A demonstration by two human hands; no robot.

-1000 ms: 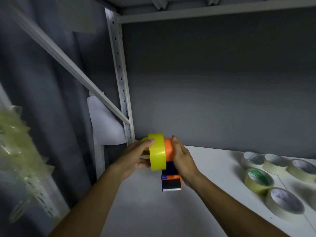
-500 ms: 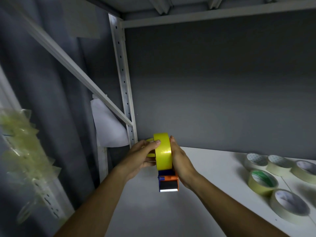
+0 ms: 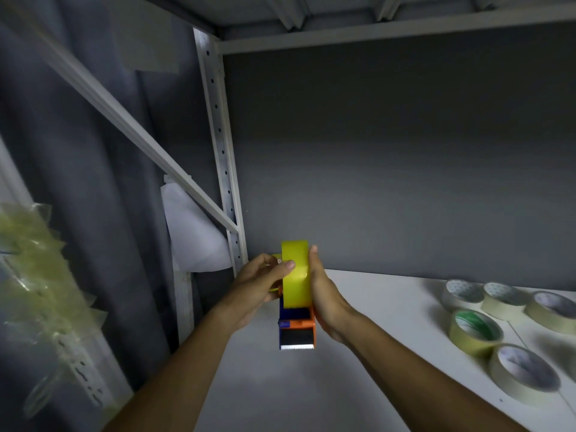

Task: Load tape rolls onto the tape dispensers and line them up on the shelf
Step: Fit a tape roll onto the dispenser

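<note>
A yellow tape roll (image 3: 296,275) sits upright on an orange and blue tape dispenser (image 3: 297,330), held above the white shelf (image 3: 389,307) near its left end. My left hand (image 3: 260,285) grips the roll from the left, thumb across its yellow face. My right hand (image 3: 327,297) holds the dispenser's right side, with its fingers lying along the roll. The dispenser's toothed blade points toward me. The dispenser's hub is hidden behind the roll.
Several loose tape rolls lie flat on the shelf at right, among them a green-cored roll (image 3: 475,330) and a large pale roll (image 3: 525,374). A perforated steel upright (image 3: 223,169) and diagonal brace stand left. Crumpled clear plastic (image 3: 34,275) hangs at far left.
The yellow roll has slid right over the orange hub, which no longer shows. Both hands stayed around the dispenser, which barely moved.
</note>
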